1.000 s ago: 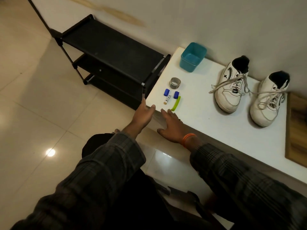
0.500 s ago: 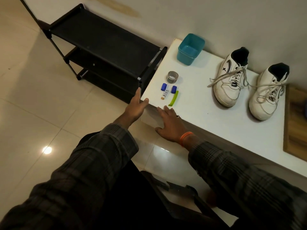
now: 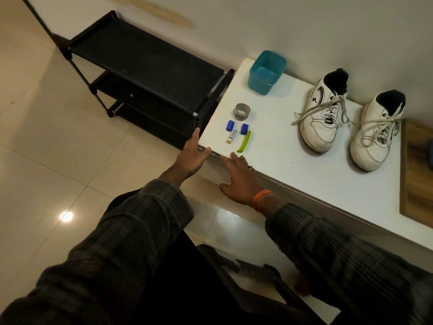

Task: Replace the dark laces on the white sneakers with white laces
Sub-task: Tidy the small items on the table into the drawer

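At the near left corner of the white rectangular tabletop (image 3: 293, 181) both hands rest on its edge. Left of that corner stands a black three-tier metal shoe rack (image 3: 145, 73), its end posts just beside the tabletop's left edge; pale glossy floor tiles (image 3: 42, 146) stretch open beyond it. A broad bare strip of tabletop runs along the near edge from the corner toward a wooden board (image 3: 417, 170) at the right.

The left hand (image 3: 192, 156) reaches out with fingers straight and spread wide, thumb touching the front edge of the corner, fingertips against the side edge; it holds nothing. The right hand (image 3: 241, 179), with a ring and an orange wristband (image 3: 261, 199), lies flat and wide over the front edge, fingers extended, holding nothing. Both sleeves are dark plaid.

Well right of the corner, near the wall, two white leather sneakers (image 3: 321, 118) stand side by side, toes toward the person, their greyish laces (image 3: 332, 109) loose and trailing. One bears a dark "X" mark on its side.

Near the corner lie two small blue caps (image 3: 230, 125), a white labelled tube (image 3: 232, 136) with unreadable print, a lime-green plastic strip (image 3: 244, 142), a grey tape roll (image 3: 242, 111) and, farther back, a teal plastic square tub (image 3: 267, 72).
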